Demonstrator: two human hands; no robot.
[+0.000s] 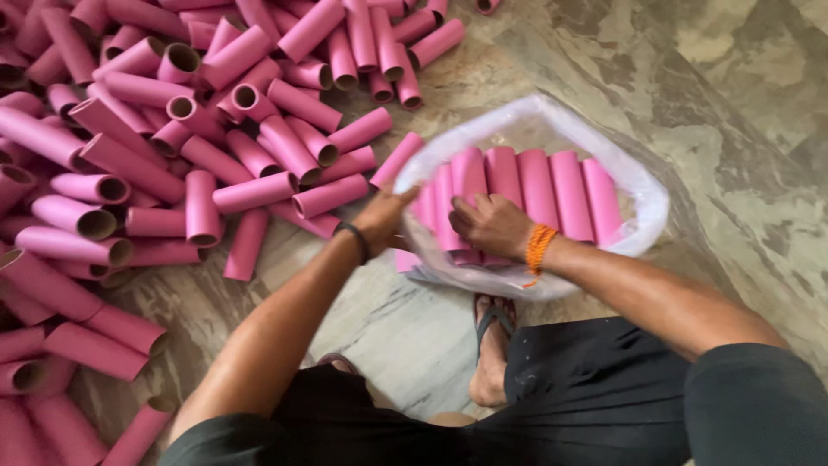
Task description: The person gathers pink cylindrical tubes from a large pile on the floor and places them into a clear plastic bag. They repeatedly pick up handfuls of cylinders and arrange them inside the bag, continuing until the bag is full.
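A clear plastic bag [642, 194] lies open on the floor in front of me with several pink cardboard tubes [552, 190] packed side by side inside it. My right hand [487, 226], with an orange thread on the wrist, presses down on the tubes at the left end of the row. At the bag's left rim my left hand [384, 220], wearing a black band, touches the leftmost tube [424, 207]. Whether its fingers grip that tube I cannot tell.
A big loose pile of pink cardboard tubes [172, 147] covers the stone floor [742, 78] to the left and far left. My sandalled foot [493, 345] rests just below the bag, and my dark-clothed knees fill the bottom edge.
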